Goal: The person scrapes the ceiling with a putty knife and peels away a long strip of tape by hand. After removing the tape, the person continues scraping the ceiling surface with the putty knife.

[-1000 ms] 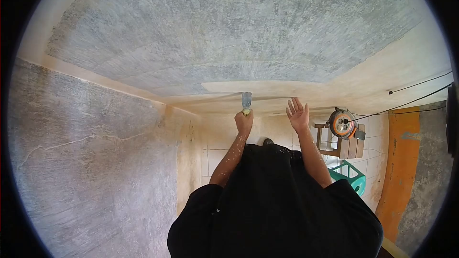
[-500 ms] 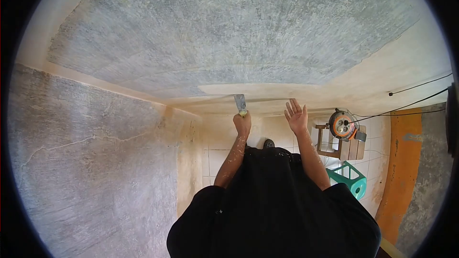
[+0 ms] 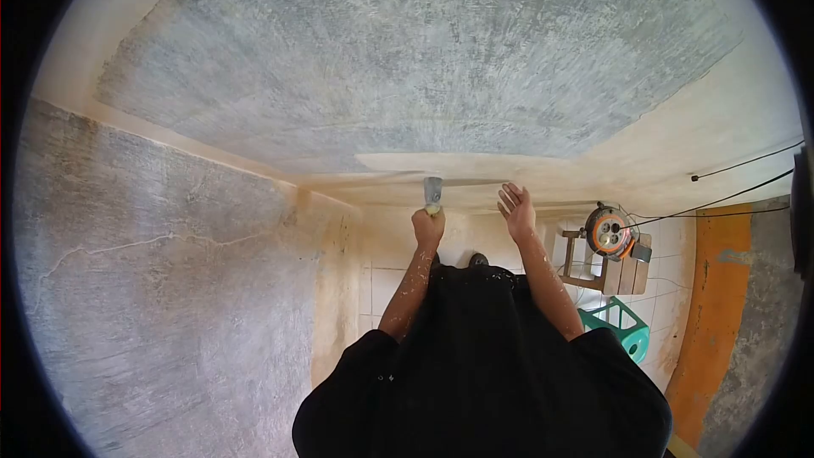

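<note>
My left hand [image 3: 428, 227] is wrapped round the yellowish handle of a scraper [image 3: 433, 190], its flat grey blade pointing up at the wall. The blade overlaps the cream-painted lower band of the wall [image 3: 475, 163], just below the rough grey scraped area [image 3: 424, 68]. To the right, my right hand [image 3: 518, 214] is held up with its fingers stretched out and nothing in it, fingertips close to the wall. Pale flecks cling to both forearms.
At the right, an orange-and-black cable reel [image 3: 610, 231] rests on a small wooden stool [image 3: 626, 275], with black cables running off right. A green plastic stool [image 3: 626, 331] stands nearer me. Another wall [image 3: 170, 288], grey and cracked, meets this one at the left.
The scraper and my left hand have shifted slightly right and down, and the blade stands more upright. My right hand has moved a little left, its fingers closer together.
</note>
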The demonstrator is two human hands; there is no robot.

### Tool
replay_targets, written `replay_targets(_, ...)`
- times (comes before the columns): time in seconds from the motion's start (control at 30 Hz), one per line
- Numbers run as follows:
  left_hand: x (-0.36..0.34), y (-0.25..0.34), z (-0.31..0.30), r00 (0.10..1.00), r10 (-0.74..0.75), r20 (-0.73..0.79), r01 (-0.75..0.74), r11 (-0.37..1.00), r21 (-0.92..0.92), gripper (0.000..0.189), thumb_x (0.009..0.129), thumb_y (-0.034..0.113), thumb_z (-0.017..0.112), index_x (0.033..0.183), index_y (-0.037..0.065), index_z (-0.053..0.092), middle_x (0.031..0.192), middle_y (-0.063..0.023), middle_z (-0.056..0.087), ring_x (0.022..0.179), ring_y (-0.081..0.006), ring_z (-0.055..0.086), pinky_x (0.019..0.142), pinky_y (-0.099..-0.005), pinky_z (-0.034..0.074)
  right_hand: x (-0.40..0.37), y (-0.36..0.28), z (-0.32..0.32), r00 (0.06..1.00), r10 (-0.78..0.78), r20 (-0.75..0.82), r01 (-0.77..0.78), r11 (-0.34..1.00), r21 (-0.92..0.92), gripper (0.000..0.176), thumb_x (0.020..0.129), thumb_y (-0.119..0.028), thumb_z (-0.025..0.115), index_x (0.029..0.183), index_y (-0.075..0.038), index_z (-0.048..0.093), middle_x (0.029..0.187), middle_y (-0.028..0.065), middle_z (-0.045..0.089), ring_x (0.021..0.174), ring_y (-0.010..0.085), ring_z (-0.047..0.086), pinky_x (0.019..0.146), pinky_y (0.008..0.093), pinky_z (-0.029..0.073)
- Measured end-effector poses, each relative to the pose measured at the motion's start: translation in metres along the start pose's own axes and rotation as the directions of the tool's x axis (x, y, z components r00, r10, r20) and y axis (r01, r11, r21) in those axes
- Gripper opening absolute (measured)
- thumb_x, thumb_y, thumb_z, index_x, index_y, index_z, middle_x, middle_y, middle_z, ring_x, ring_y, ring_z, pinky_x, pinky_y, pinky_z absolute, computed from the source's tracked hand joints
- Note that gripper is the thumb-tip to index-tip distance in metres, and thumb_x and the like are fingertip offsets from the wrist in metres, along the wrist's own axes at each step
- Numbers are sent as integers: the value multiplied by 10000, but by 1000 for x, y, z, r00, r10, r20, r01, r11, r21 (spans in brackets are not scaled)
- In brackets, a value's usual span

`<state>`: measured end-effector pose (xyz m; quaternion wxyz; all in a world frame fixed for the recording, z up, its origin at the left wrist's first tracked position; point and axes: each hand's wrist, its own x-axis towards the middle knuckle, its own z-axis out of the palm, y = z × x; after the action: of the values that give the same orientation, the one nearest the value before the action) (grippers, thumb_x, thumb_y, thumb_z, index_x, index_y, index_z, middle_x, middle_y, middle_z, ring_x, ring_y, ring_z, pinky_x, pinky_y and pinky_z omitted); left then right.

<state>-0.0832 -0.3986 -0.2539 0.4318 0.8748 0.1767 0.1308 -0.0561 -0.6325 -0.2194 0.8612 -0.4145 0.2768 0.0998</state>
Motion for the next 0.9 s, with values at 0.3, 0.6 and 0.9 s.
replay_targets(0.3,29,38,6,996,-84,11,85,987,-133,269,745,173,655,616,-58,614,566,-251,581,593,-387,647,510,-439,454,-40,-36,88,809,-441,389,581,500,-642,391,988,-313,448,993,16,659,967,96,690,994,185,612,889,332,447)
replay_targets(0.6,18,28,1,981,-153,117,152,988,18,317,778,200,652,654,-88,608,567,-221,598,529,-313,628,525,-422,450,-49,-41,98,774,-523,357,606,446,-659,381,978,-292,476,944,27,681,932,124,701,933,189,628,895,328,440)
replay_targets(0.9,24,51,-8,993,-105,58,116,964,-238,269,755,158,628,617,-70,595,565,-241,586,562,-338,649,500,-418,436,-46,-39,94,780,-507,366,602,449,-661,391,979,-313,476,953,16,685,951,133,696,959,196,623,890,324,441)
